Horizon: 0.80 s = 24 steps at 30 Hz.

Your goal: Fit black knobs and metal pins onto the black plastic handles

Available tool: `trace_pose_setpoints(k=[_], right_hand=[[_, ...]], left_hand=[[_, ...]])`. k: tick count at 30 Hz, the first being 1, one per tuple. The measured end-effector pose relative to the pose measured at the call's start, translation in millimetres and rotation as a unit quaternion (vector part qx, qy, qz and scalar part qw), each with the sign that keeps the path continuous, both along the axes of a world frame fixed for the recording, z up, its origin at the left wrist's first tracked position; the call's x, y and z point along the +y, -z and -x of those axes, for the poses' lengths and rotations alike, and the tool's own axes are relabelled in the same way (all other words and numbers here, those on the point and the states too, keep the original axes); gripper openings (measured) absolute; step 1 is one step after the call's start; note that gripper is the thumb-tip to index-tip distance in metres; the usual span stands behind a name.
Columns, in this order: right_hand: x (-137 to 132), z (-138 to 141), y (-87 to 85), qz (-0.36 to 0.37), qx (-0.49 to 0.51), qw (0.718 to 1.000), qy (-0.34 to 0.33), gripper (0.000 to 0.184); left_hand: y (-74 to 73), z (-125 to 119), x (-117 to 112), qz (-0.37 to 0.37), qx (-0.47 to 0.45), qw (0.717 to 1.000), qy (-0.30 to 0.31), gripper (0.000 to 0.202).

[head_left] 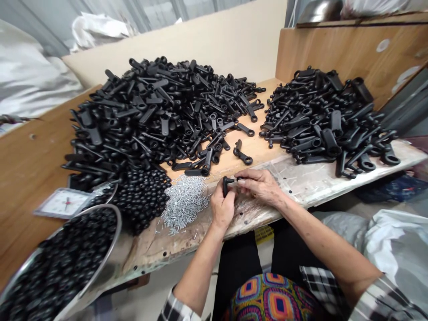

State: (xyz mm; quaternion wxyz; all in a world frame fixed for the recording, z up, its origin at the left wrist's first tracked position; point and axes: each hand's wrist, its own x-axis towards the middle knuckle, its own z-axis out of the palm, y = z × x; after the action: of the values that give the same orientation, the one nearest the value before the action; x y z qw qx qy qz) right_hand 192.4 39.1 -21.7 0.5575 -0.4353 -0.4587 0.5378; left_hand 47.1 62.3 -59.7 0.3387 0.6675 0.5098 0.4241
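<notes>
left hand (221, 208) grip closed on black moulded lever (226, 185): light, stiff, hold by shank; right hand (260, 187) pinched just beside it, contents unclear.

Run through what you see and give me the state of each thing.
Left hand: gripping a black lever, held upright.
Right hand: fingertips pinched at the lever's end.
Larger lever heap: piled loose on the board.
Smaller lever heap: piled loose to the right.
Silver pins: scattered in a loose patch.
Black balls: heaped beside the pins.
Steel bowl: full of black balls.
</notes>
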Motion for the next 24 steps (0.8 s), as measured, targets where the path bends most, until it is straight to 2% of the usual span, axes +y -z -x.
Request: trace_pose_setpoints(k=[9, 17, 24], right_hand=[[5, 4, 5.3, 0.021, 0.033, 0.999, -0.015, 0.030], [5, 5, 5.9, 0.038, 0.052, 0.998, -0.022, 0.028], [7, 6, 5.9, 0.049, 0.064, 0.996, -0.024, 0.024]], left_hand=[[-4.2, -2, -2, -0.008, 0.003, 1.000, 0.003, 0.030], [-14.6, -6, -6, -0.010, 0.008, 1.000, 0.001, 0.026], [-14.3, -7, -8, -0.014, 0.019, 1.000, 0.013, 0.026]])
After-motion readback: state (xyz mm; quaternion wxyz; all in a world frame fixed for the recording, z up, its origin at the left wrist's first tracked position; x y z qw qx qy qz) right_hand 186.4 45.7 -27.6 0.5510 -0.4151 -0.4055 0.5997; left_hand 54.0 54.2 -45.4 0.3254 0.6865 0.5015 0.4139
